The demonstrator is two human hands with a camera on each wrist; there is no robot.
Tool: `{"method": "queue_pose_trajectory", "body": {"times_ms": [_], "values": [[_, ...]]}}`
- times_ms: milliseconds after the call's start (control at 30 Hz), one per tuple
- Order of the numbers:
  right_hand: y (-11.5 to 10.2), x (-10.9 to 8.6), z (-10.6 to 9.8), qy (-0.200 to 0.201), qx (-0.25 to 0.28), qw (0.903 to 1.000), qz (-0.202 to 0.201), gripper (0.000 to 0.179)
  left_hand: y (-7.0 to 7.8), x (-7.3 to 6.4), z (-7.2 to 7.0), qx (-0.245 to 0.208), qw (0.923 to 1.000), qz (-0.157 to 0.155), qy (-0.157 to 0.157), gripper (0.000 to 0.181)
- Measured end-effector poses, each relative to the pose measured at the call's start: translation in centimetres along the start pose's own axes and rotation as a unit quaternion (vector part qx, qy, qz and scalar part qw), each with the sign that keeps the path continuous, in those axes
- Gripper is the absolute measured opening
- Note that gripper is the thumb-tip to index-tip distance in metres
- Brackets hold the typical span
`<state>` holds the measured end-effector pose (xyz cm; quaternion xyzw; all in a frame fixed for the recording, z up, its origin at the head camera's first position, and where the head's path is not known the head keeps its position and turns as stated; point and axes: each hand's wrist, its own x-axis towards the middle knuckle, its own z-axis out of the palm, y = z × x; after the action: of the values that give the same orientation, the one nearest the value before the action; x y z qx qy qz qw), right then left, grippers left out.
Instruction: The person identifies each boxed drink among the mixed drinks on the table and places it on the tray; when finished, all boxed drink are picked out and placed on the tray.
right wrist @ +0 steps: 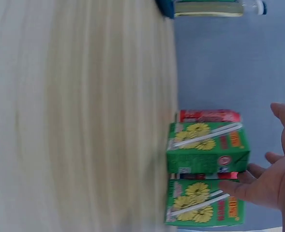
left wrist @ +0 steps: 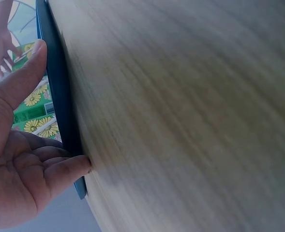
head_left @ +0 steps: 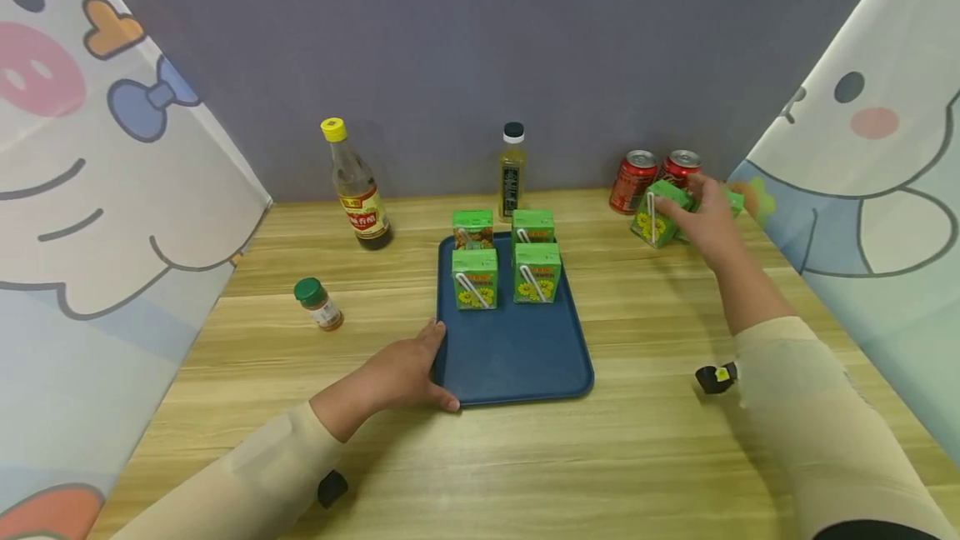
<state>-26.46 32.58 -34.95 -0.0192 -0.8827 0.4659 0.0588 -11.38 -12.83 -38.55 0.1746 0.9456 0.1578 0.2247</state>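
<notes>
A grey wall [head_left: 450, 65] rises behind a wood-grain table [head_left: 645, 457]. In the middle of the head view lies a blue tray [head_left: 517, 357], with four green cartons [head_left: 475, 280] in its upper half (two in front, two behind). At the tray's lower-left corner is the left hand [head_left: 405, 369], its grip spread wide, thumb and fingers against the rim. At upper right, the right hand [head_left: 703, 222] reaches over two more green cartons [head_left: 649, 219], its grip parted and clasping neither; two red cans [head_left: 632, 183] stand just behind.
</notes>
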Motion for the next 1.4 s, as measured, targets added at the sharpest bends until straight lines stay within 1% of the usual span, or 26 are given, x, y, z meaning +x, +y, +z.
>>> {"method": "queue_pose_trajectory", "body": {"times_ms": [167, 400, 467, 533, 667, 767, 900, 1100, 1200, 1400], "values": [[1.6, 0.8, 0.4, 0.006, -0.030, 0.9995, 0.005, 0.090, 0.2, 0.0, 0.1, -0.004, 1.0000, 0.000, -0.003, 0.121], [2.6, 1.6, 0.9, 0.066, -0.080, 0.9946, -0.005, 0.076, 0.2, 0.0, 0.0, 0.008, 1.0000, 0.000, 0.002, 0.121], [2.7, 1.6, 1.0, 0.075, -0.086, 0.9934, -0.005, 0.072, 0.2, 0.0, 0.1, 0.009, 0.9999, 0.004, 0.003, 0.120], [2.7, 1.5, 1.0, 0.074, -0.091, 0.9931, 0.000, 0.070, 0.2, 0.0, 0.1, 0.010, 0.9999, 0.005, 0.002, 0.121], [2.4, 1.1, 1.0, 0.049, -0.094, 0.9942, 0.017, 0.073, 0.2, 0.0, 0.1, 0.006, 1.0000, 0.001, 0.003, 0.121], [1.9, 0.6, 0.9, 0.030, -0.096, 0.9947, 0.023, 0.074, 0.1, 0.0, 0.1, 0.004, 1.0000, -0.001, 0.002, 0.121], [1.3, -0.2, 1.0, 0.012, -0.086, 0.9960, 0.018, 0.071, 0.1, 0.1, 0.1, 0.004, 1.0000, -0.001, 0.002, 0.121], [0.2, -0.9, 1.1, -0.001, -0.089, 0.9960, 0.003, 0.064, 0.0, 0.1, 0.0, 0.003, 1.0000, -0.001, 0.001, 0.121], [-1.1, -1.4, 1.1, -0.004, -0.079, 0.9968, -0.008, 0.061, 0.0, 0.1, 0.0, 0.004, 1.0000, -0.001, 0.002, 0.122], [-4.7, -2.5, 1.3, -0.024, -0.045, 0.9981, -0.036, 0.061, -0.1, 0.0, -0.1, 0.000, 1.0000, -0.002, 0.000, 0.121]]}}
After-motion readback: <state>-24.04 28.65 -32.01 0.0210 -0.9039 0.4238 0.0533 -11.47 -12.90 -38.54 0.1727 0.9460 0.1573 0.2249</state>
